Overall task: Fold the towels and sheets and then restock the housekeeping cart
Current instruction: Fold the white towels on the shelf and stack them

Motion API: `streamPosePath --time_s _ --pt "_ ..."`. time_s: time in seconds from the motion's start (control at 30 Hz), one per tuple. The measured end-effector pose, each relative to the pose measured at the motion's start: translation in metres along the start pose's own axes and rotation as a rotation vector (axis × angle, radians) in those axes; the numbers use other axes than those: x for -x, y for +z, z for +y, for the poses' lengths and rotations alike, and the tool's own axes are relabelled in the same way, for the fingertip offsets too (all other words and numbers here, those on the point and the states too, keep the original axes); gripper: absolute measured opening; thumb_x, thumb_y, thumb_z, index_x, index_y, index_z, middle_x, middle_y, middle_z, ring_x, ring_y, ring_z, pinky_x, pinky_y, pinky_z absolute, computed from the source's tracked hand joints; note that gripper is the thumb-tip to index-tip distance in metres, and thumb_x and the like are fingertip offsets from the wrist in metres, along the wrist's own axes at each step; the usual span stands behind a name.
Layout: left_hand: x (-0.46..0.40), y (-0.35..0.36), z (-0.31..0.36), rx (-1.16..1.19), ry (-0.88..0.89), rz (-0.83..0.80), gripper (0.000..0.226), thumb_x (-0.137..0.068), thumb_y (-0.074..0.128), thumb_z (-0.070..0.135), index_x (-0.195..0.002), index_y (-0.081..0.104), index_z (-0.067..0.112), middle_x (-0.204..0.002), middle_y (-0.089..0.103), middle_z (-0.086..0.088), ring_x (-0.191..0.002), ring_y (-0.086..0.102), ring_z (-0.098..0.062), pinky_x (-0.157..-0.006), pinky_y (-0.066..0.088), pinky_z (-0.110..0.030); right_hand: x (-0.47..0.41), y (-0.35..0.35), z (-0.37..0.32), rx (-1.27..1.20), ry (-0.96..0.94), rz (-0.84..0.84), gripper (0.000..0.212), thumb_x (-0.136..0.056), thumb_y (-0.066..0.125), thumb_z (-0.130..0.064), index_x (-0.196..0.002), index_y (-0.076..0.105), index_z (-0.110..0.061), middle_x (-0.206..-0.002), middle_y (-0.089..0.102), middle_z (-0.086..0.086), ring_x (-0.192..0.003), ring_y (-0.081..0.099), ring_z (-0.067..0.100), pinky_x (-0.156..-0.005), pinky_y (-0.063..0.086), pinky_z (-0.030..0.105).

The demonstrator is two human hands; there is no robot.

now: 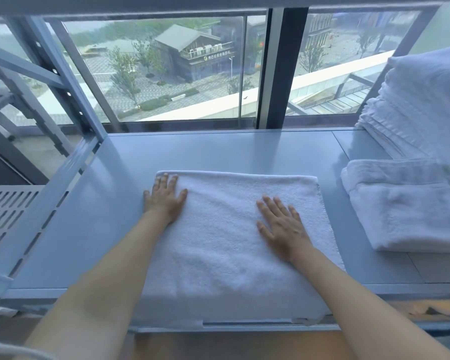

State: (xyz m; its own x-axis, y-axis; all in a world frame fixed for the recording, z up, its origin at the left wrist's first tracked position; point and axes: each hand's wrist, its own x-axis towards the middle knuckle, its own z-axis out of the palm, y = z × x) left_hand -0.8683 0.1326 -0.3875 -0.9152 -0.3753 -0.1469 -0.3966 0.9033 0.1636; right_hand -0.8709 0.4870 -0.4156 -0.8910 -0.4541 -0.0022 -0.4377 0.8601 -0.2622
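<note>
A white towel (226,229) lies flat on the grey shelf surface (218,149), its near end hanging over the front edge. My left hand (164,198) presses flat on the towel's far left corner with fingers straight. My right hand (281,227) lies flat on the towel's right half, fingers spread. Neither hand grips anything.
A folded white towel (405,209) sits on the shelf at the right, with a taller stack of folded white linen (421,110) behind it. Grey metal uprights (70,81) of the rack stand at the left. A large window (182,71) runs behind the shelf.
</note>
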Motion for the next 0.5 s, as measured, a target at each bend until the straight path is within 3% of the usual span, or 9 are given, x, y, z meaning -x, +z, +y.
streamPosePath --time_s 0.13,0.23,0.3,0.5 --pt "0.016 -0.001 0.016 -0.127 0.042 0.060 0.064 -0.106 0.030 0.049 -0.163 0.019 0.022 -0.171 0.014 -0.006 -0.157 0.013 -0.026 -0.121 0.015 -0.063 -0.001 -0.003 -0.001 -0.002 -0.001 -0.012 0.065 -0.105 0.030 -0.053 -0.164 0.012 -0.035 -0.172 0.000 -0.014 -0.158 -0.005 0.010 -0.128 -0.001 0.043" --pt "0.056 0.012 0.034 -0.032 0.354 0.118 0.063 -0.103 0.037 0.050 -0.160 0.026 0.026 -0.170 0.020 -0.001 -0.157 0.014 -0.024 -0.122 0.016 -0.061 -0.001 -0.006 -0.001 -0.006 -0.003 -0.011 0.064 -0.105 0.031 -0.052 -0.164 0.014 -0.035 -0.172 0.002 -0.013 -0.158 -0.004 0.010 -0.128 -0.001 0.043" --pt "0.088 0.029 0.042 -0.010 0.526 0.054 0.065 -0.101 0.027 0.059 -0.161 0.022 0.035 -0.171 0.014 0.006 -0.158 0.008 -0.020 -0.123 0.013 -0.061 -0.002 -0.008 -0.001 0.002 -0.006 -0.028 0.064 -0.105 0.031 -0.052 -0.164 0.014 -0.035 -0.172 0.003 -0.013 -0.158 -0.003 0.010 -0.127 -0.002 0.042" --pt "0.128 0.048 0.044 -0.048 0.499 -0.004 0.065 -0.103 0.016 0.063 -0.163 0.003 0.042 -0.171 -0.008 0.016 -0.157 -0.013 -0.011 -0.126 -0.004 -0.052 -0.002 -0.013 -0.002 0.019 -0.031 -0.069 0.063 -0.106 0.031 -0.050 -0.164 0.012 -0.035 -0.172 0.001 -0.013 -0.158 -0.002 0.012 -0.127 -0.002 0.042"
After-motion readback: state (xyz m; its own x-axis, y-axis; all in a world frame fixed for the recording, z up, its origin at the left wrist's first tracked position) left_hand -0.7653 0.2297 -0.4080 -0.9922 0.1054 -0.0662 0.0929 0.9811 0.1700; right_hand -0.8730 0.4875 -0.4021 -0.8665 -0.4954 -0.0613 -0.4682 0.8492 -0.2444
